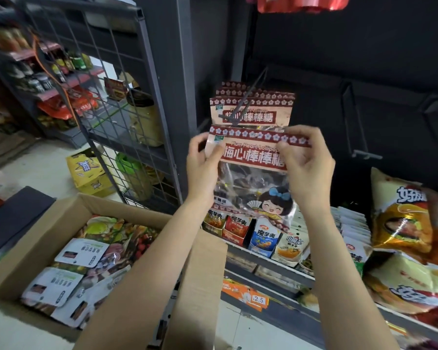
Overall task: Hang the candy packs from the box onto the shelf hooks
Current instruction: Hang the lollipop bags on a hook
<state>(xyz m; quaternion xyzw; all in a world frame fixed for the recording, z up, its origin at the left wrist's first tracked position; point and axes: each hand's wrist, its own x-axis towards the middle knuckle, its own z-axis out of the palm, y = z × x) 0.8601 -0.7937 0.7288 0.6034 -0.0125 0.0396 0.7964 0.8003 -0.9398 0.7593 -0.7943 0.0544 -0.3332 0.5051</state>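
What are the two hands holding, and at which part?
Both hold one clear lollipop pack with a red flowered header: left hand pinches its upper left edge, right hand its upper right.

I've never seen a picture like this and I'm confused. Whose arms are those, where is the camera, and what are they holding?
There is only one picture, taken by a camera worn on a person's head, looking forward and down, so you see the person's own arms. The left hand and right hand each pinch the top of a candy pack, held up in front of a shelf hook where more of the same packs already hang. Below on the left is an open cardboard box with more packs inside. Snack bags sit on the shelves to the right.
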